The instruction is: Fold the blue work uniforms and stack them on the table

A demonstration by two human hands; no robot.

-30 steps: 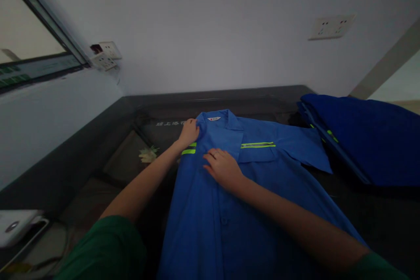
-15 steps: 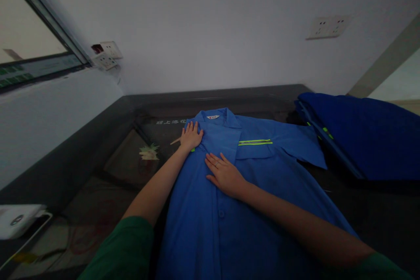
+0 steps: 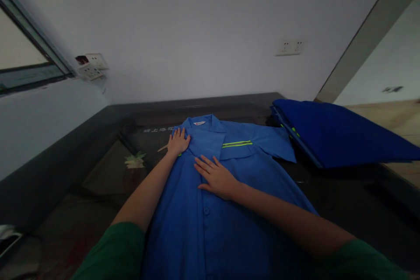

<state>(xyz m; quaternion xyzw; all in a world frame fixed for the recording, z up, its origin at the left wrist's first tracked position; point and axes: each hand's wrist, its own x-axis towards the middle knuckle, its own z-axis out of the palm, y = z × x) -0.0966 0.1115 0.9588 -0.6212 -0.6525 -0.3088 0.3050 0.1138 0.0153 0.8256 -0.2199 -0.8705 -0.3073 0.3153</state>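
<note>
A blue work shirt point(image 3: 262, 192) with a collar, a front placket with buttons and a yellow-green reflective stripe lies front up on the dark table point(image 3: 95, 183). Its sleeve on the right is spread outward; the one on the left is out of sight. My left hand point(image 3: 179, 141) rests flat on the shirt's left shoulder, just below the collar, fingers apart. Lower down, near the placket at chest height, my right hand point(image 3: 216, 177) lies on the cloth with its fingers spread and a ring on one finger.
Folded dark blue garments point(image 3: 331, 133) with reflective trim are piled at the right. Behind the table rises a white wall with a wall socket point(image 3: 289, 47). More sockets point(image 3: 92, 65) are by the window at the left. A white device point(image 3: 8, 238) sits at the lower left edge.
The view has swung to the right, so everything appears shifted left and more of the room shows at the right. Both hands stay at nearly the same places on the shirt.
</note>
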